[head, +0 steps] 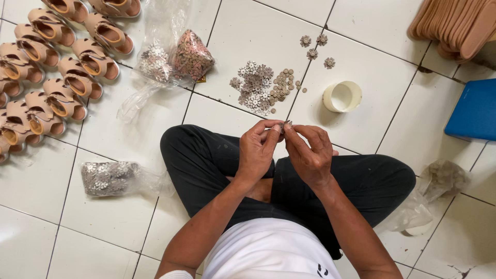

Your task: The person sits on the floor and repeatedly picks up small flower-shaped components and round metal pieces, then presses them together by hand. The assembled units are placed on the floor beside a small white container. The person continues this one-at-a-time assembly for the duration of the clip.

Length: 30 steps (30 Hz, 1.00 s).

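Note:
I sit cross-legged on a white tiled floor. My left hand (257, 150) and my right hand (309, 152) meet above my knees, fingertips pinched together on a small flower-shaped ornament (283, 125), mostly hidden by the fingers. Just beyond my hands lies a loose pile of silvery flower ornaments (254, 87) with a cluster of small tan round pieces (284, 85) beside it. Further off lie several assembled flowers (315, 47). A small white cup (342, 96) stands to the right of the piles.
Rows of pink children's sandals (49, 62) fill the far left. Plastic bags of ornaments (178, 59) lie at the top, another bag (108, 178) by my left knee, a crumpled bag (439, 181) at right. Stacked tan soles (457, 23) and a blue object (475, 111) sit far right.

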Motion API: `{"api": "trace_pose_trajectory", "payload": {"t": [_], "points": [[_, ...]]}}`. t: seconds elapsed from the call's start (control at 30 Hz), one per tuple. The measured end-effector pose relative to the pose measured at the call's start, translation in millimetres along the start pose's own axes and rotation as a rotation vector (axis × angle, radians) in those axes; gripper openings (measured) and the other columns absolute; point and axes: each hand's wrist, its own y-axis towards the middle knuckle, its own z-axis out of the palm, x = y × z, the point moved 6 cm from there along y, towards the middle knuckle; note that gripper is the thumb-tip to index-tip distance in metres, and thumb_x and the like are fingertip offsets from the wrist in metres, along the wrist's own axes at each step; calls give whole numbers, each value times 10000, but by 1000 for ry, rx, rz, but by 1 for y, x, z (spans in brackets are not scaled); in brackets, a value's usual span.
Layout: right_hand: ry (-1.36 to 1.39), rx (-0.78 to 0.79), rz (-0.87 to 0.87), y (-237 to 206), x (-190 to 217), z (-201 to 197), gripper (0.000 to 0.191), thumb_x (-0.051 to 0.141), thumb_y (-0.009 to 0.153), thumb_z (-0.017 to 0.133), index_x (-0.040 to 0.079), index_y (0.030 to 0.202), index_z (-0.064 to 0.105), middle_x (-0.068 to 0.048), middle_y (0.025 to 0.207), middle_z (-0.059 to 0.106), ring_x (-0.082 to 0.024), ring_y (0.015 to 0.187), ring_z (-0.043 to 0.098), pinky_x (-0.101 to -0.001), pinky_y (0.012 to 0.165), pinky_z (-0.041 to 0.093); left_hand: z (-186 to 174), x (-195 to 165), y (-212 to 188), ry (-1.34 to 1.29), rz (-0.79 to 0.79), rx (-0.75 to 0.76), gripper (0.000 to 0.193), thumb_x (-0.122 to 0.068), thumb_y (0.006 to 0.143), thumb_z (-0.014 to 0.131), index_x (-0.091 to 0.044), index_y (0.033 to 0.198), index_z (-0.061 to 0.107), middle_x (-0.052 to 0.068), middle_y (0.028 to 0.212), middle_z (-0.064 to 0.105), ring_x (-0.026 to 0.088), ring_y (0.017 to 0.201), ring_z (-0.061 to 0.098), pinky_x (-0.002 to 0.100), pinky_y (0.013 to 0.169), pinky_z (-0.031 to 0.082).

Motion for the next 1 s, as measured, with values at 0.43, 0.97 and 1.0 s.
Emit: {"api": "trace_pose_trajectory", "payload": {"t": [0.43,0.97,1.0], "points": [[-53,30,-5,5,5,-1,403,-60,816,831,40,1196,742,-47,1103,673,-225,987,633,-365,846,531,1,-12,-4,126,11,-29,231,-157,1041,598,7,1165,703,107,935,798,119,892,763,226,758,614],[169,-9,438,-41,-73,7,415,-8,985,724,-5,1360,546,-173,1149,712,-262,1043,730,-342,901,621,-23,43,3,-158,-266,-14,253,-151,1033,592,74,1114,675,200,997,772,257,940,787,328,834,652],[167,40,477,-40,-84,21,413,2,989,720,2,1367,553,-171,1153,717,-270,1054,731,-350,904,622,-26,45,3,-142,-276,-20,255,-151,1034,589,75,1116,677,205,1000,773,259,940,787,328,834,651]]}}
